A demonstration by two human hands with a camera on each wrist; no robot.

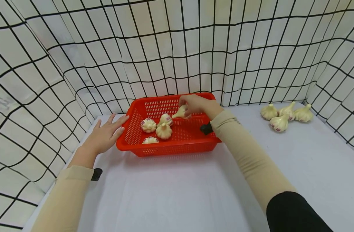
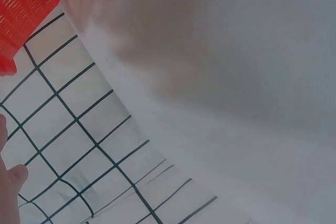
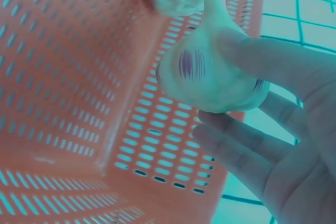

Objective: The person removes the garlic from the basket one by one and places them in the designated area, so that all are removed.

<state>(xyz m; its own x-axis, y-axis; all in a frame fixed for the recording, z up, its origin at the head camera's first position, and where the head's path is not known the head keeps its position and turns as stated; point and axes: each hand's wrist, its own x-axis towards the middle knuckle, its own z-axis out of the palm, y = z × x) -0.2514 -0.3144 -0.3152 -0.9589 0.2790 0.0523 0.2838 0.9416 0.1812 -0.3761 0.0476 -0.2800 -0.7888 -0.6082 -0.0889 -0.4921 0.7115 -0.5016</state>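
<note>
A red plastic basket with slotted walls stands on the white table. Over its right half my right hand pinches a garlic bulb between thumb and fingers, the stem pointing left. In the right wrist view this garlic bulb shows purple streaks, with the thumb on its near side. Several other garlic bulbs lie in the basket's left half. My left hand has its fingers spread, the fingertips right at the basket's left rim. Only part of the left hand enters the left wrist view.
On the table at the far right, several more garlic bulbs sit in a cluster near the corner. A black wire grid over white sheeting rises behind the basket and along both sides.
</note>
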